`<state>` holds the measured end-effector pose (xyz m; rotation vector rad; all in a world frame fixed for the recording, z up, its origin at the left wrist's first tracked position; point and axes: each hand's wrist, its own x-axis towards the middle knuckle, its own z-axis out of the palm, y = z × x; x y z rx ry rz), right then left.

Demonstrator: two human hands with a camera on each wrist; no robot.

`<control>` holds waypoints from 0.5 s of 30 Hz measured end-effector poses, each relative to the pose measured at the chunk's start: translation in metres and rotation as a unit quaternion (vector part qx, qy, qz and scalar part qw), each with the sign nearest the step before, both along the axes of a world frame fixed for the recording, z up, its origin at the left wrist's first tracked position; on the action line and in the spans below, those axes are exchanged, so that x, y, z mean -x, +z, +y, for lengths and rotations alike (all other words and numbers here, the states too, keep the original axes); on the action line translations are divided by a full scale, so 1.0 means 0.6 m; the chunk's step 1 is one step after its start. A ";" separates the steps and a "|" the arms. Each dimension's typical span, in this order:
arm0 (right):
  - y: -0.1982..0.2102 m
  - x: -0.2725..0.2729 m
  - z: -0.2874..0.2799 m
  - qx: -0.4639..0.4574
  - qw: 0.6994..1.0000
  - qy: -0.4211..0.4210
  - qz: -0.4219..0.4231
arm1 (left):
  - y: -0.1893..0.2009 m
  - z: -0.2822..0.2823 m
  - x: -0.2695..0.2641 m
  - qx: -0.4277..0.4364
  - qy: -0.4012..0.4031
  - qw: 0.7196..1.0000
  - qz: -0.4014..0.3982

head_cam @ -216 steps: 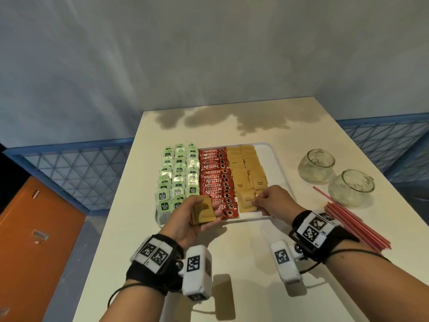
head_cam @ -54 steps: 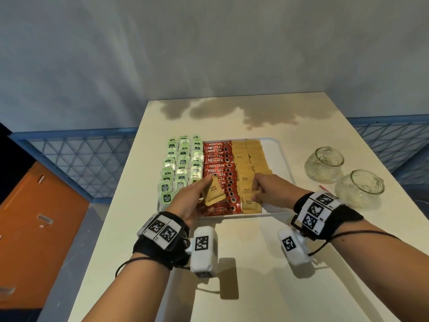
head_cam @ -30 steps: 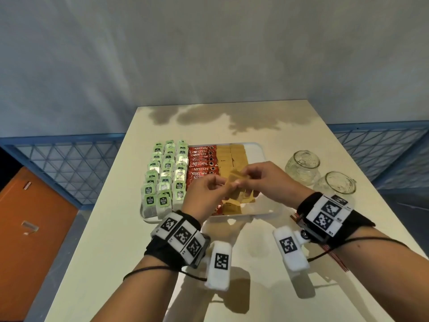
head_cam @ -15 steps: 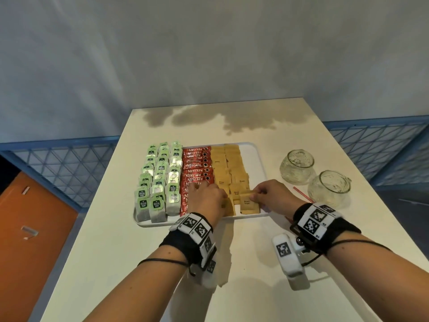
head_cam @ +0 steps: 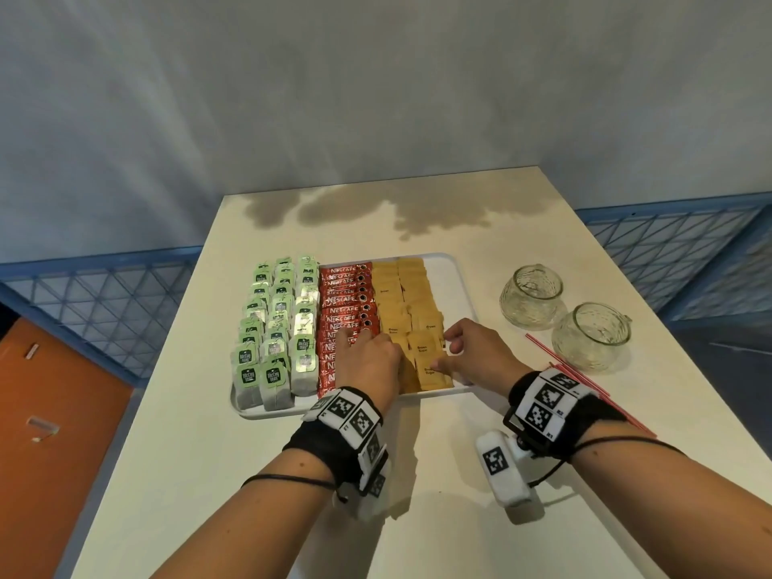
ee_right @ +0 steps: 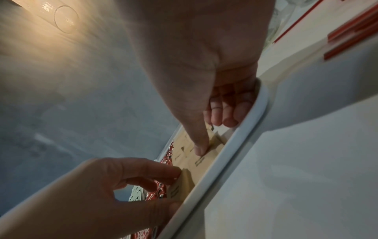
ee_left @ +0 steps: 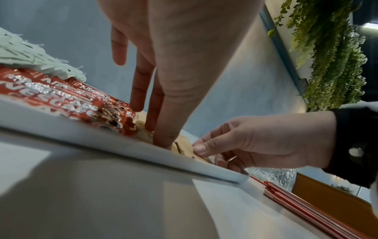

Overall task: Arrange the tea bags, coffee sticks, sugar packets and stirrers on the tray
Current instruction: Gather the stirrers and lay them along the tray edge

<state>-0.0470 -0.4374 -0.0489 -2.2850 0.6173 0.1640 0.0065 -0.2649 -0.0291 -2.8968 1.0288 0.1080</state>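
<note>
A white tray (head_cam: 463,286) holds green tea bags (head_cam: 275,328) on the left, red coffee sticks (head_cam: 346,294) in the middle and brown sugar packets (head_cam: 411,294) on the right. My left hand (head_cam: 367,357) is low over the near end of the sugar rows. It pinches a sugar packet (ee_right: 181,184) standing on edge between thumb and fingers. My right hand (head_cam: 449,357) pinches the edge of the nearest sugar packet (head_cam: 432,371), its thumb (ee_right: 201,149) pressing down on it. Red stirrers (head_cam: 585,384) lie on the table right of the tray.
Two empty glass jars (head_cam: 530,296) (head_cam: 591,336) stand on the table right of the tray, behind the stirrers. The tray's right strip beside the sugar shows bare white. A blue lattice railing (head_cam: 104,302) runs beyond both table sides.
Both hands have come down from above the tray to its near end. The left hand, which held its packet up before, now has it low at the sugar rows.
</note>
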 end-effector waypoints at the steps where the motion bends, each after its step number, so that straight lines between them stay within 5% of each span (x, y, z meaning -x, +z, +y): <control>1: 0.000 0.000 0.001 0.001 1.000 0.003 0.000 | 0.000 0.000 -0.001 -0.001 -0.001 1.000 0.003; 5: 0.002 0.012 -0.003 -0.021 0.999 -0.012 -0.040 | 0.004 0.001 0.001 0.000 -0.004 1.000 0.015; 10: 0.013 0.086 -0.051 0.065 0.989 -0.038 -0.127 | 0.018 -0.017 0.030 0.072 -0.027 0.997 0.012; 15: 0.032 0.190 -0.124 0.125 0.982 -0.089 -0.112 | 0.030 -0.076 0.095 0.122 -0.066 0.987 0.084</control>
